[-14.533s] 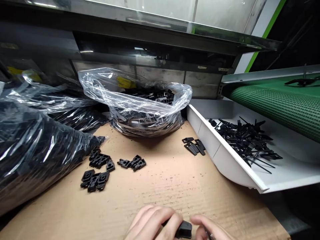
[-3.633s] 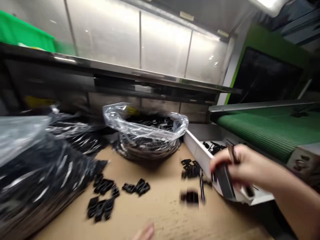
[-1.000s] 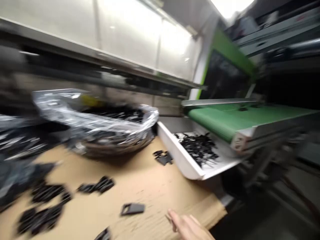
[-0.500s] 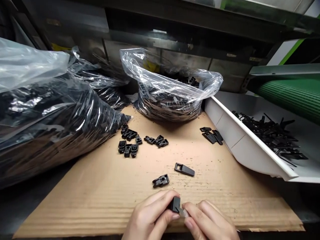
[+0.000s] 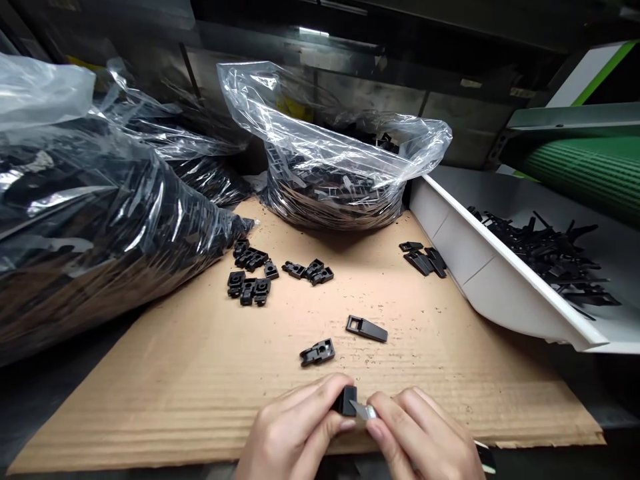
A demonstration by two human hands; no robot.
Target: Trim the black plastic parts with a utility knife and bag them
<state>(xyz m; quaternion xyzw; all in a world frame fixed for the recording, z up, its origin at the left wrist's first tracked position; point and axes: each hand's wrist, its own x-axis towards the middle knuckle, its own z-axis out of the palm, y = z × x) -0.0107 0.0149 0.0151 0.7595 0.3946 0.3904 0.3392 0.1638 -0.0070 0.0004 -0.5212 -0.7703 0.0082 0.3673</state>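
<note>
Between the thumb and fingers of my left hand (image 5: 295,427) is a small black plastic part (image 5: 349,401), its flat face turned to the right. My right hand (image 5: 423,433) grips a craft knife (image 5: 364,409); its pointed blade reaches to the face of the part, and the handle's end shows behind the hand. Just beyond my hands lie a black clip-shaped piece (image 5: 318,353) and a black tapered lever (image 5: 367,329), both loose on the cardboard (image 5: 200,387). My fingers hide most of the knife handle and some of the held part.
Several small black pieces (image 5: 249,288) lie in clusters at centre left, with tapered levers (image 5: 423,259) at the right. An open plastic bag (image 5: 335,193) of parts stands behind; a bulging bag (image 5: 100,233) fills the left. A white tray (image 5: 515,280) holds black parts under a green roller (image 5: 590,173).
The view has shifted slightly. The knife blade now shows more clearly, its tip at the black part's face. Both hands keep their hold.
</note>
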